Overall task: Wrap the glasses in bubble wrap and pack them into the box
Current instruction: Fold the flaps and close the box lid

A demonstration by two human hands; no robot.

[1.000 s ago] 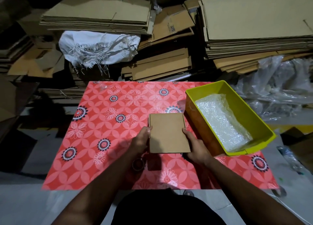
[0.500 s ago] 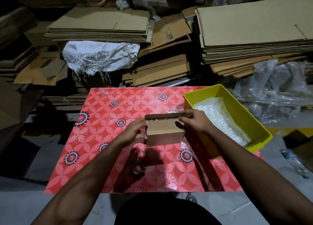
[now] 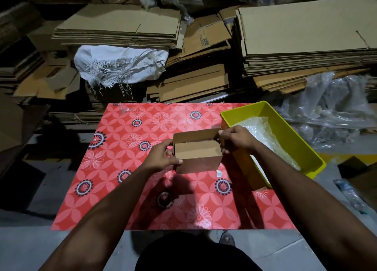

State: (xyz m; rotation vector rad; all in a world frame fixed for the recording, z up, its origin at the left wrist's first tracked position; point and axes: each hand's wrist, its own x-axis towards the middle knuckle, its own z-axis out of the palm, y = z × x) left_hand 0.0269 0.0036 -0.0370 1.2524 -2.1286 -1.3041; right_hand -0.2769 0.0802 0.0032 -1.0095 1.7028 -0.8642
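A small brown cardboard box (image 3: 199,165) is held above the red flowered table (image 3: 130,168), its open top facing me and nothing inside. My left hand (image 3: 162,157) grips its near left corner, thumb along the front rim. My right hand (image 3: 234,138) pinches the far right corner of the rim. Bubble wrap (image 3: 265,134) lies in a yellow plastic bin (image 3: 295,136) at the table's right. A small roll of tape (image 3: 164,198) lies in shadow on the table below the box. No glasses are visible.
Stacks of flattened cardboard (image 3: 306,36) fill the space behind the table. A white woven sack (image 3: 120,64) lies on them at the left. Crumpled clear plastic (image 3: 330,107) is heaped at the right. Grey floor surrounds the table.
The box was a flat piece held in both hands; it has been opened into a box shape and lifted, and my right hand moved to its far right corner.
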